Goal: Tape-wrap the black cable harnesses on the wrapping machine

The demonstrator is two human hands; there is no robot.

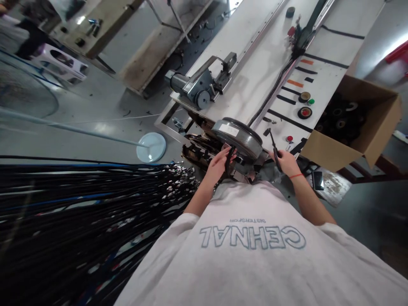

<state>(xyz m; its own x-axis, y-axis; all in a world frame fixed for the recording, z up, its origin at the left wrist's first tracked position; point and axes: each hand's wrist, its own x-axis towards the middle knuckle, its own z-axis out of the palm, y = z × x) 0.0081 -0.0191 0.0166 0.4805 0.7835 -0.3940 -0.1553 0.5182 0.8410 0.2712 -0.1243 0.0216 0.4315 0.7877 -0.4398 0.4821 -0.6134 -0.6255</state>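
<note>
My left hand has its fingers at a dark strip or cable beside the round metal drum at the bench's near edge. Black-handled scissors are in my right hand, their tip pointing away over the white bench. A small black piece lies close to that tip. From behind the drum, a long black cable bundle runs up along the bench. What lies under my left fingers is too small to make out.
A motorised machine stands on the bench left of the cable bundle. Tape rolls and black strips lie at the right, beside an open cardboard box. Many black cables hang at the left, near a round stool.
</note>
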